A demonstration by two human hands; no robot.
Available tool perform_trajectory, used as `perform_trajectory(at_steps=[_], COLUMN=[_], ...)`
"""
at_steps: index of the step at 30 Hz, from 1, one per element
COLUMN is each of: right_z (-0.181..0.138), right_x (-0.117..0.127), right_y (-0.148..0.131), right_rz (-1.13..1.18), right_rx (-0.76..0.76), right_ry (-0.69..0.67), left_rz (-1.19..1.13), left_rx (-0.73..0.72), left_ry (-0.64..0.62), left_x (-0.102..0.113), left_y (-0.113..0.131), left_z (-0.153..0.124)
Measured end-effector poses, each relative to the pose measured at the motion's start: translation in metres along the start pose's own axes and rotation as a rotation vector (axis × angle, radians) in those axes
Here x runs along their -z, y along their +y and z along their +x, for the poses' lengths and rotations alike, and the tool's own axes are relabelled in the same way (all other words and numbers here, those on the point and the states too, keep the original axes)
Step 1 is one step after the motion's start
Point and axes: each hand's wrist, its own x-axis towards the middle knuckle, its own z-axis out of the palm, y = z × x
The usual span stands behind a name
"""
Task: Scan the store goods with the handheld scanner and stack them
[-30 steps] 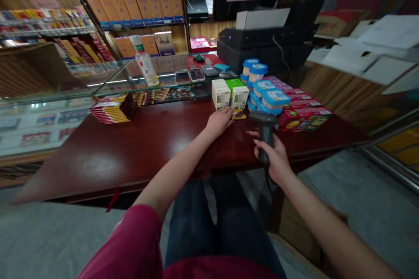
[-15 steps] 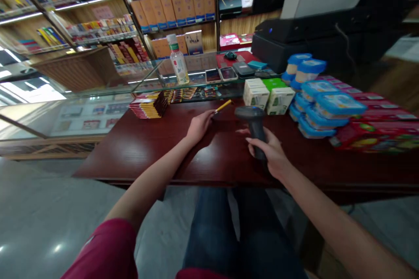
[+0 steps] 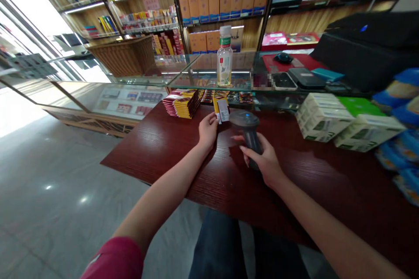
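My left hand pinches a small flat yellow packet by its lower left corner. The packet is tilted up, and a white label with a barcode faces me. In my right hand is a dark barcode scanner, gripped round its handle. Its head points left toward the packet, a short way apart from it. A stack of red and yellow packets sits on the brown desk, left of my left hand.
A plastic bottle and a phone rest on the glass counter behind the desk. White-and-green boxes and blue-lidded tubs stand at the right. Behind the counter, shelves hold orange boxes; a wicker basket is at left.
The view has swung right and closer. My left hand has turned the packet from edge-on to label side facing me. The scanner is now nearer to the packet.
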Motion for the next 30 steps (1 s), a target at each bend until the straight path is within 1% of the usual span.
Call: perform_trajectory(at_steps=[2, 8, 13, 15, 17, 19, 21, 23, 25, 27, 30], right_z=[-0.001, 0.0, -0.003, -0.005, -0.007, -0.008, -0.007, -0.007, -0.006, -0.006, -0.006], right_x=[0.002, 0.002, 0.001, 0.001, 0.002, 0.003, 0.004, 0.004, 0.004, 0.004, 0.005], right_y=[0.002, 0.002, -0.001, -0.005, -0.01, -0.014, -0.016, -0.017, -0.016, -0.015, -0.011], right_rz=[-0.012, -0.016, 0.006, 0.023, 0.032, 0.034, 0.047, 0.062, 0.053, 0.033, -0.001], right_rx=[-0.006, -0.034, -0.022, -0.035, -0.047, -0.06, -0.073, -0.076, -0.069, -0.064, -0.06], right_ry=[-0.004, 0.014, -0.02, -0.022, -0.009, -0.001, 0.01, 0.015, 0.004, -0.018, -0.05], left_rz=[-0.004, 0.044, 0.127, 0.195, 0.303, 0.434, 0.577, 0.741, 0.912, 1.028, 1.092], left_rx=[-0.019, -0.053, -0.103, -0.165, -0.278, -0.424, -0.563, -0.673, -0.756, -0.832, -0.928], left_ry=[-0.013, 0.0, 0.001, 0.022, 0.059, 0.112, 0.15, 0.145, 0.113, 0.099, 0.109], left_x=[-0.001, 0.0, 0.0, 0.002, 0.009, 0.023, 0.045, 0.072, 0.1, 0.125, 0.154], left_y=[-0.001, -0.002, -0.002, 0.002, 0.011, 0.026, 0.045, 0.063, 0.074, 0.077, 0.068], left_z=[0.0, -0.001, -0.001, -0.001, -0.001, 0.001, 0.006, 0.014, 0.023, 0.032, 0.045])
